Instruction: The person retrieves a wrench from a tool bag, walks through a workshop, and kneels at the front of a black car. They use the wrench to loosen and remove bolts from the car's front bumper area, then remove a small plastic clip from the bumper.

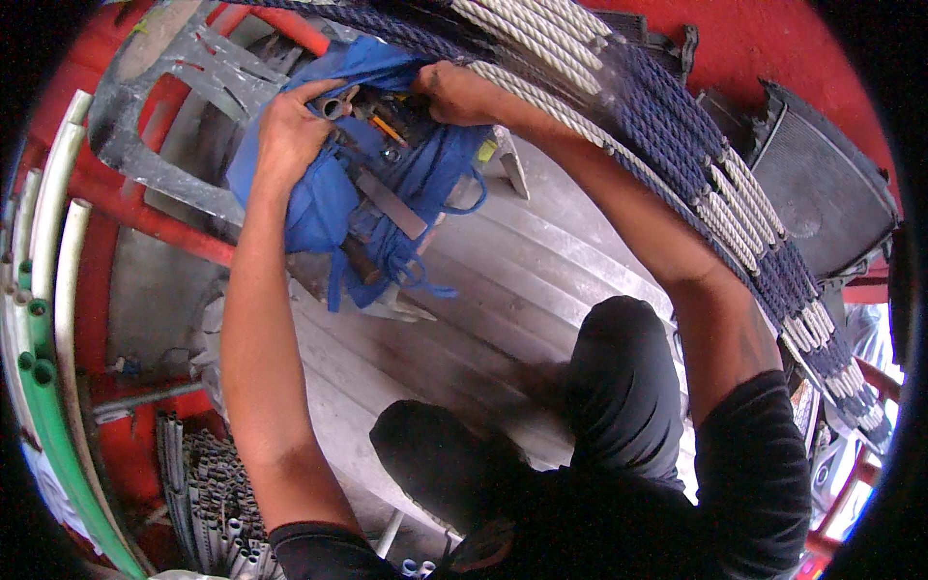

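A blue cloth bag [314, 208] full of tools lies open in front of me, against a grey plastic chair. At its left edge my left hand [295, 133] is closed on the cloth, its fingertips beside a round metal pipe piece [334, 106]. My right hand [456, 94] grips the far right edge of the bag in a fist. Between the hands lie an orange-handled tool [388, 129] and several dark metal pieces. A flat grey-brown blade [391, 204] sticks out over the near side, above loose blue straps [411, 275]. The bottom of the bag is hidden.
A worn grey chair [217, 77] stands at the back left. White and green pipes [70, 251] line the left, with a bundle of thin metal tubes [217, 493] below. A blue and white rope hammock [667, 126] hangs across the right, before a dark radiator [822, 179].
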A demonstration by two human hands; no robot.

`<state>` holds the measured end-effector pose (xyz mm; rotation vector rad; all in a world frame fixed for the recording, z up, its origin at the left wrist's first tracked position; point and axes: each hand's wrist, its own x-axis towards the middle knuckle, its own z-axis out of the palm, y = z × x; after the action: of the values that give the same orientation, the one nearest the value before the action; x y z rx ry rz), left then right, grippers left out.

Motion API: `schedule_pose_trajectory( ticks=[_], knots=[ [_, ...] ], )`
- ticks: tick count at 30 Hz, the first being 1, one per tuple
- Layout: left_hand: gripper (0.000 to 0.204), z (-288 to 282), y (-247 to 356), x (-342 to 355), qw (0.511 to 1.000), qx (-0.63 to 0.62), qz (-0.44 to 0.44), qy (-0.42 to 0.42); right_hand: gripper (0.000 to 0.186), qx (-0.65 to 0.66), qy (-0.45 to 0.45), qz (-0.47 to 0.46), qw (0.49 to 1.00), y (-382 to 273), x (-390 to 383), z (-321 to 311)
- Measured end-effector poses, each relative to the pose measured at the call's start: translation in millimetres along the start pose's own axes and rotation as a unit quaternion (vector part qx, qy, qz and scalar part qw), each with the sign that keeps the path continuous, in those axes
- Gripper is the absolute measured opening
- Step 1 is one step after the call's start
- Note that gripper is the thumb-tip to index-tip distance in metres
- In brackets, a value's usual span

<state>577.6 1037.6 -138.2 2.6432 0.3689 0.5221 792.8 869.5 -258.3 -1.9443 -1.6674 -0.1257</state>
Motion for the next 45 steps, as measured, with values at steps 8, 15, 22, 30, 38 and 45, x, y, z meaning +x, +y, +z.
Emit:
schedule_pose_trajectory(
  ticks=[8, 15, 22, 30, 38, 45],
  knots=[
    [0.038, 5, 1, -3, 1.0, 0.006, -0.021, -0.005, 0.029, 0.02, 0.026, -0.044, 0.999, 21, 6, 32],
    [0.042, 9, -2, -1, 0.999, -0.008, -0.042, -0.001, 0.025, -0.671, 0.218, -0.283, 0.649, 2, 4, 26],
    [0.041, 10, -6, 0, 1.0, 0.003, -0.019, 0.015, 0.014, -0.572, 0.243, -0.29, 0.728, -8, 0, 18],
    [0.044, 16, -9, -4, 0.999, -0.016, 0.019, 0.047, 0.015, -0.192, 0.059, -0.196, 0.96, 2, 6, 25],
    [0.039, 19, -9, -5, 0.998, 0.019, 0.018, 0.052, 0.016, 0.211, 0.102, 0.036, 0.971, -7, -14, 54],
    [0.039, 14, -1, -8, 0.997, 0.066, -0.013, 0.042, 0.02, 0.391, 0.199, 0.264, 0.859, -64, -126, 20]
  ],
)
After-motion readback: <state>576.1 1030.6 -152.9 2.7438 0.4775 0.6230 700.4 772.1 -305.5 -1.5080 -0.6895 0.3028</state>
